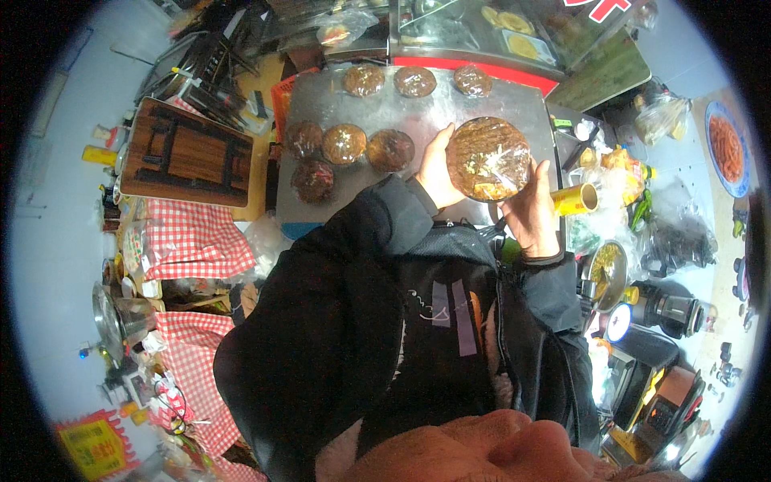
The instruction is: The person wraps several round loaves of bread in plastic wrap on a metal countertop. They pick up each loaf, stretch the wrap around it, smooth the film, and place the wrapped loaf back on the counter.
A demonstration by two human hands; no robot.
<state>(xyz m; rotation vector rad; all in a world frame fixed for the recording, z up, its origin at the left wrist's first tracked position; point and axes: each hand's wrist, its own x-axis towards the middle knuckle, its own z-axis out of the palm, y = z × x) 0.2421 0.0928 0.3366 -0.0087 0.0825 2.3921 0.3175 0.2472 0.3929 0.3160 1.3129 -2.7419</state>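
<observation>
Both my hands hold a round, dark brown dish of food [488, 158] covered in shiny clear film, with pale yellowish bits showing on top. My left hand [438, 172] grips its left edge, thumb up along the side. At the lower right edge, my right hand [530, 213] supports it with the fingers partly beneath. The dish is raised above a metal tabletop [418, 116]. Similar film-covered rounds lie there: three in a far row, including one wrapped round [415, 81], and several at the left, such as another wrapped round [344, 144].
A glass case [474, 36] borders the table's far side. Left stand a folded brown table [189, 153] and a red checked cloth [197, 241]. To the right are a yellow cylinder [575, 199], plastic bags [675, 229] and a pan of food [606, 269].
</observation>
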